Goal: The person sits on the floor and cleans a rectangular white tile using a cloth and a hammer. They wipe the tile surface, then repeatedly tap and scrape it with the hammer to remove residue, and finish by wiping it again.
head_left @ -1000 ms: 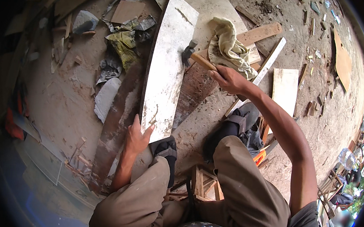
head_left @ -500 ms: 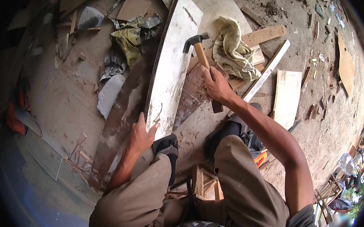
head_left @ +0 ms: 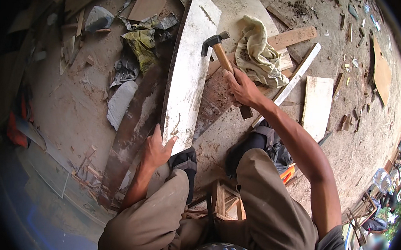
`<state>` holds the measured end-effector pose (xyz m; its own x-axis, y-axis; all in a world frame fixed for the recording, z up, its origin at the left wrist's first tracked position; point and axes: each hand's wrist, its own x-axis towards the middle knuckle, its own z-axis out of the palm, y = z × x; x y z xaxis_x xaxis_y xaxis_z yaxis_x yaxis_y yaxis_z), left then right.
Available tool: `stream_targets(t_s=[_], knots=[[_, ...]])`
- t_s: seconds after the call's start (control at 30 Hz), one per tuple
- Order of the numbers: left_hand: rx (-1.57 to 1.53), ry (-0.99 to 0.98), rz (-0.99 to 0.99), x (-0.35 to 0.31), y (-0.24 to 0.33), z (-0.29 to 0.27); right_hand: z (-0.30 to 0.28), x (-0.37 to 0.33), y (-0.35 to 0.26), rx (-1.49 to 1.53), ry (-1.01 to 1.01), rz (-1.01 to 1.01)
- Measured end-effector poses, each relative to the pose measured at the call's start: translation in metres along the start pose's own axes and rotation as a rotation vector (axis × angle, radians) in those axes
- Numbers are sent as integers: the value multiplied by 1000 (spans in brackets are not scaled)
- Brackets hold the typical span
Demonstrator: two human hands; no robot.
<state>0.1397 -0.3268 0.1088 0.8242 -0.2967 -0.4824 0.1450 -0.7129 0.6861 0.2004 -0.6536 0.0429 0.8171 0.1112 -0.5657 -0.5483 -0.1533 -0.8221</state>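
Observation:
A long, white-faced board (head_left: 187,77) with dark smudges stands tilted in front of me. My left hand (head_left: 158,147) grips its near end, thumb on the white face and fingers along the left edge. My right hand (head_left: 242,87) is wrapped round the wooden handle of a claw hammer (head_left: 223,58). The hammer's black head lies over the board's right edge; whether it touches the board I cannot tell. Right of the hammer is a crumpled cream cloth (head_left: 256,54), lying on wooden pieces.
A brown, stained plank (head_left: 134,134) lies left of the board. Crumpled yellow plastic (head_left: 143,46) and a grey-white slab (head_left: 121,104) are beyond it. To the right lie a white strip (head_left: 299,71), a pale panel (head_left: 317,105) and scattered scraps. Between my legs is a wooden frame (head_left: 223,201).
My right hand and the hammer have shifted slightly, with the head a little farther from me. The board has tilted very slightly; my left hand keeps its grip.

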Motion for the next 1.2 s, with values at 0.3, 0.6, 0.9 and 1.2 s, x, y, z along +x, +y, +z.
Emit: stream_targets(t_s=[0.3, 0.6, 0.9, 1.2], knots=[[65, 29, 20, 10, -12, -15, -101, 23, -32, -684, -313, -6], [173, -44, 63, 29, 4, -42, -129, -10, -36, -470, -74, 215], [212, -10, 46, 29, 17, -41, -37, -40, -9, 130, 52, 175], [222, 43, 70, 29, 6, -37, -29, -18, -27, 400, 356, -84]])
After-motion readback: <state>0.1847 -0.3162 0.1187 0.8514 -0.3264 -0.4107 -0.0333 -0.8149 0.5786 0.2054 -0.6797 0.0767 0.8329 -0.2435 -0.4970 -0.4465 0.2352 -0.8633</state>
